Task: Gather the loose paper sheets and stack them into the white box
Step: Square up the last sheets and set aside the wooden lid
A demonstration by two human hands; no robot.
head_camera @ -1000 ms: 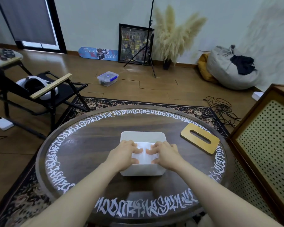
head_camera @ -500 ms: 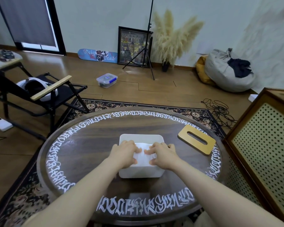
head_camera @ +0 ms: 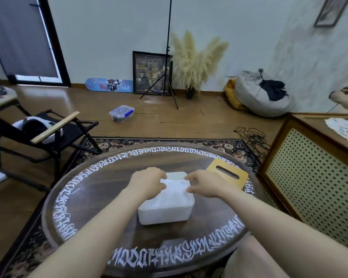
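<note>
A white box [head_camera: 165,214] stands in the middle of the round dark table [head_camera: 100,189]. White paper sheets [head_camera: 176,192] lie stacked inside it, filling it to the rim. My left hand [head_camera: 147,182] rests on the far left corner of the stack, fingers bent down onto the paper. My right hand [head_camera: 204,183] is at the far right corner, with forefinger and thumb spread and touching the paper's edge by the box rim. No loose sheets show on the table.
A wooden lid with a slot [head_camera: 227,174] lies on the table just right of my right hand. A perforated wooden cabinet [head_camera: 309,177] stands close on the right. A black folding chair [head_camera: 38,135] is off to the left on the floor.
My hands have slid apart from the middle of the paper to its far corners. The view has tilted up and the box looks turned slightly.
</note>
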